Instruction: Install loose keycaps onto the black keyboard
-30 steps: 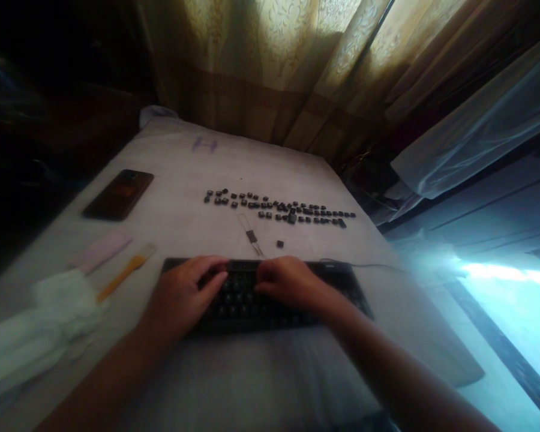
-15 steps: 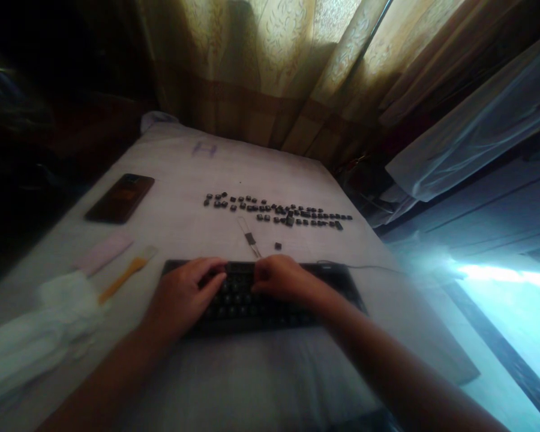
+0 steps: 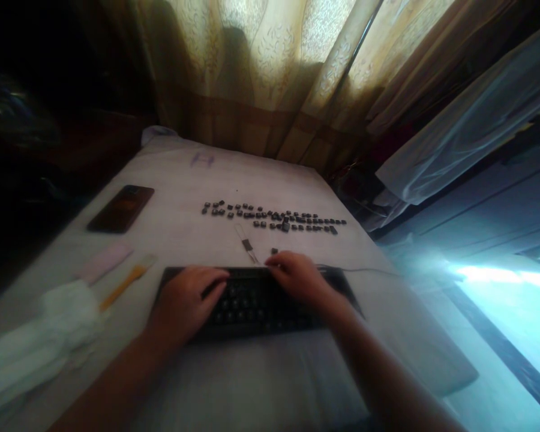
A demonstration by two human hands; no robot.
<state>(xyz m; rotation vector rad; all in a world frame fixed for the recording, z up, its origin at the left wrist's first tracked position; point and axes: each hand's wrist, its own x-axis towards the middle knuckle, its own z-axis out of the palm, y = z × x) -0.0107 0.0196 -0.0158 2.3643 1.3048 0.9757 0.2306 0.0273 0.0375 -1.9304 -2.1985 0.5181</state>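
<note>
A black keyboard (image 3: pixel 247 327) lies on the pale cloth, with keys showing between my hands. My left hand (image 3: pixel 189 303) rests on its left part, thumb and index finger a little apart at the upper edge, nothing visible between them. Over the upper edge, right of the middle, is my right hand (image 3: pixel 294 276), its fingertips pressed together; whatever they hold, if anything, is too small to make out. A wire tool with a dark handle (image 3: pixel 247 245) lies just beyond the keyboard. One loose keycap (image 3: pixel 274 251) sits close above my right hand. Several keycaps (image 3: pixel 285 226) lie in uneven rows farther back.
At the left are a dark phone (image 3: pixel 121 209), a pink item (image 3: pixel 104 261), a brush with an orange handle (image 3: pixel 123 288) and a crumpled white cloth (image 3: pixel 67 309). A thin cable (image 3: pixel 369 270) runs right from the keyboard. Curtains (image 3: pixel 270 78) hang behind.
My right hand has moved from over the keys toward the keyboard's upper edge and slightly right, near the lone keycap. My left hand stays on the keyboard. The camera view has shifted slightly.
</note>
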